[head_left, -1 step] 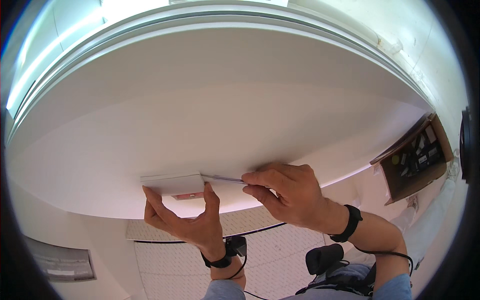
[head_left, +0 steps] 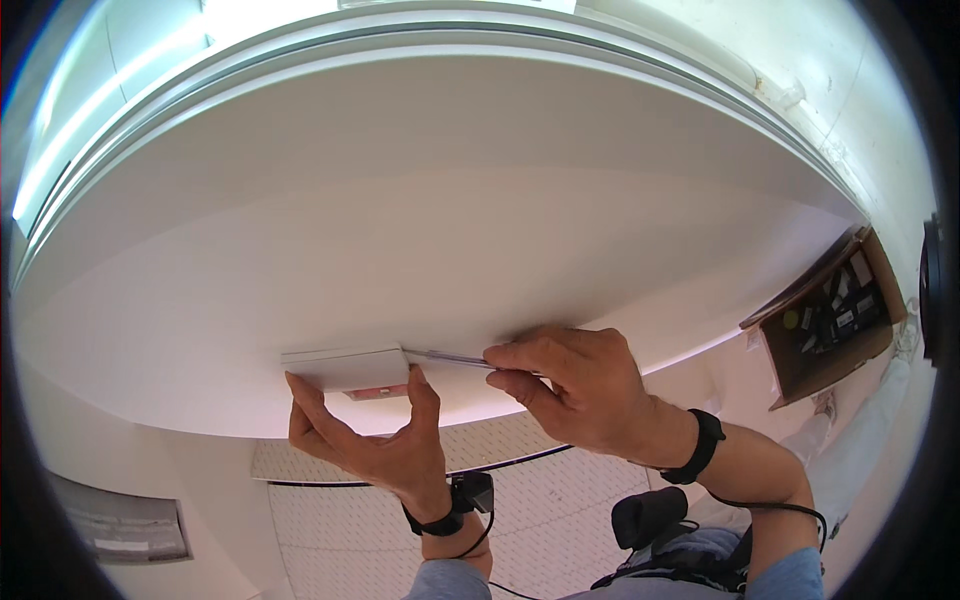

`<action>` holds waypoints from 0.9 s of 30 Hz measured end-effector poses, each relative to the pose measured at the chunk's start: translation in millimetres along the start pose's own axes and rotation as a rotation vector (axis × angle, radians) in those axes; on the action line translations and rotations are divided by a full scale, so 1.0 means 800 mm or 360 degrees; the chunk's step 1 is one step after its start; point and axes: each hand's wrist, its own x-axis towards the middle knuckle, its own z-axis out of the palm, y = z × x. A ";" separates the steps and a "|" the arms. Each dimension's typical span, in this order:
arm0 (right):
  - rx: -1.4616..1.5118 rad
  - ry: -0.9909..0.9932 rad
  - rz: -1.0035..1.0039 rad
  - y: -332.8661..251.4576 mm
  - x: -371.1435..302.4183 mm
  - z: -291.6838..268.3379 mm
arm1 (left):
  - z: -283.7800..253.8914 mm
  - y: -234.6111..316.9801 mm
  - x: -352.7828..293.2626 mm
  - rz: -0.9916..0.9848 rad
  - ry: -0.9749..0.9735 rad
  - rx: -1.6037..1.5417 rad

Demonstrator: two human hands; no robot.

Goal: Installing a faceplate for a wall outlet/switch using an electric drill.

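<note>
A flat white box with a red patch on its near side rests on the white tabletop, close to the near edge. My left hand grips it between thumb and fingers at its two near corners. In my right hand, a slim metal tool is pinched between thumb and forefinger. The tool points left, and its tip meets the right end of the box at the upper corner. Whether the tip enters a seam there, I cannot tell. The exact kind of tool is too small to make out.
An open cardboard box with dark packaged items stands past the table's right end. A cable runs from my right wristband. A grey framed panel is at the lower left. A black pouch sits near my waist.
</note>
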 end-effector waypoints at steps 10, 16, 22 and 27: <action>-0.0137 -0.0049 -0.0033 0.004 0.017 -0.001 | 0.010 -0.011 0.010 0.0110 -0.0012 0.0084; -0.0118 -0.0106 -0.0014 -0.003 0.037 -0.014 | 0.016 -0.010 0.010 0.0080 0.0066 0.0044; 0.0031 -0.0130 0.0255 -0.007 0.031 -0.009 | 0.020 -0.018 0.009 0.0189 0.0093 0.0047; -0.0081 -0.0084 0.0071 0.001 0.024 0.002 | 0.015 -0.014 0.011 0.0181 0.0075 0.0099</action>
